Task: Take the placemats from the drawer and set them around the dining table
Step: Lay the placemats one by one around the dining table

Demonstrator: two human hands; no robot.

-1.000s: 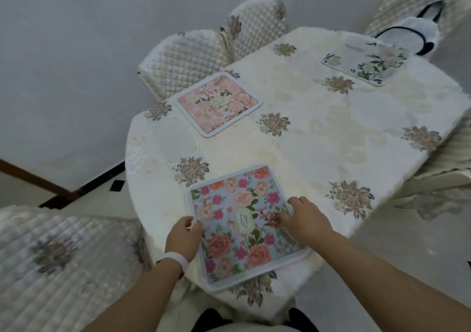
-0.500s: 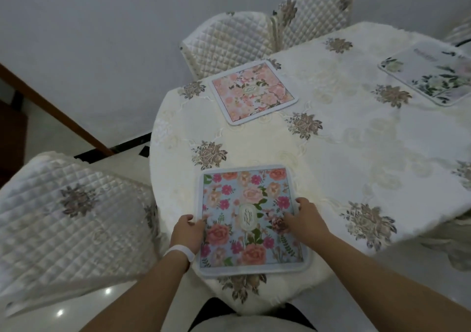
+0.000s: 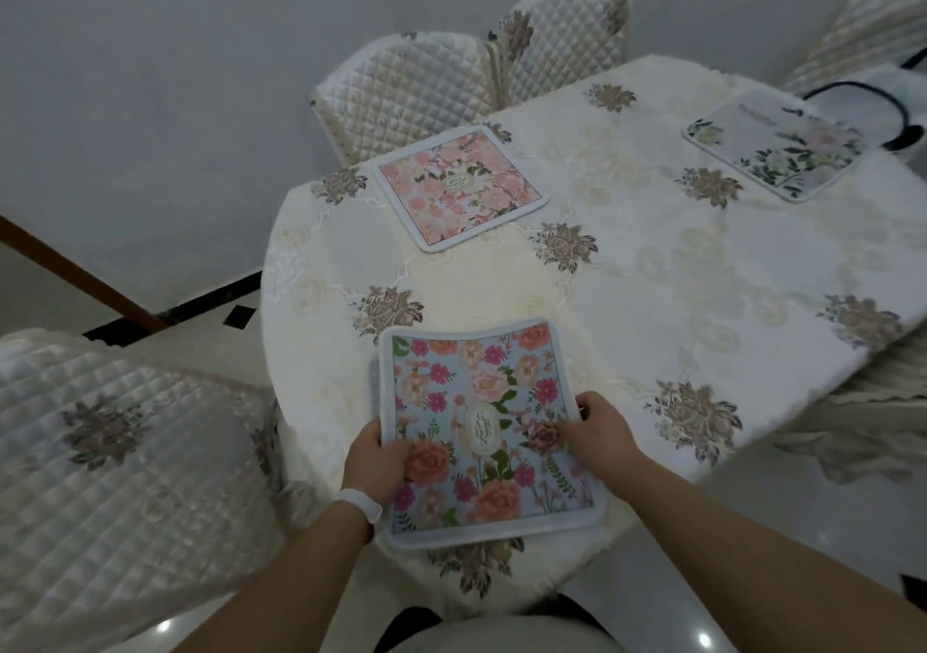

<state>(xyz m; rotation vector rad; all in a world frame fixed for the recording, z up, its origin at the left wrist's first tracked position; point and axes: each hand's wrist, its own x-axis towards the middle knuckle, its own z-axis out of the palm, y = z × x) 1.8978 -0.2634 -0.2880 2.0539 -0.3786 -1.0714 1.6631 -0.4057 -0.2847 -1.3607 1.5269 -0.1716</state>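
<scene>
A blue placemat (image 3: 481,401) with pink and orange flowers is at the near edge of the dining table (image 3: 702,261). My left hand (image 3: 376,467) grips its left edge with the thumb on top. My right hand (image 3: 597,439) grips its right edge. The mat bows, and its far edge curls up off the cloth. A pink floral placemat (image 3: 459,186) lies flat at the table's far left. A white placemat with green leaves (image 3: 772,146) lies flat at the far right.
The table wears a cream cloth with brown flower motifs. Two quilted chairs (image 3: 401,95) (image 3: 562,40) stand behind the pink mat, and another chair (image 3: 115,452) is close on my left. A white bag with black handles (image 3: 883,95) rests at the far right.
The blue mat lay flat under both hands; now both hands grip its side edges and its far edge has lifted and bent. My view has shifted slightly.
</scene>
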